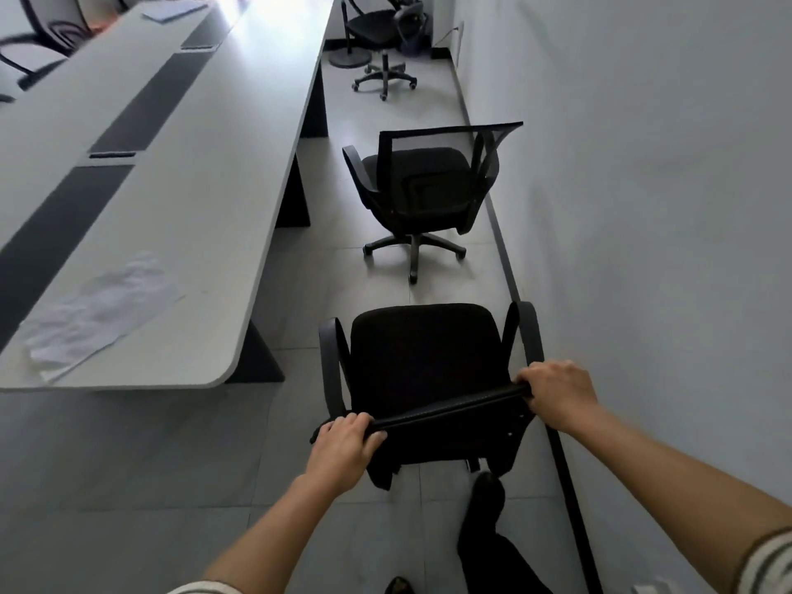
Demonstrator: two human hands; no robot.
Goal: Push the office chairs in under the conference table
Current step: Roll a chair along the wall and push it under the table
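While both of our hands close around the top edge of its backrest, the nearest office chair (424,370) stands in the lower centre of the frame, out in the aisle beside the corner of the conference table (240,173). Our left hand (343,448) wraps the backrest's left end; our right hand (557,392) wraps its right end. A second chair (424,190) stands mid-frame by the wall (643,165), a third (381,36) at upper centre. Crumpled paper (98,310) lies on the tabletop at left.

Head-height view, forward and down
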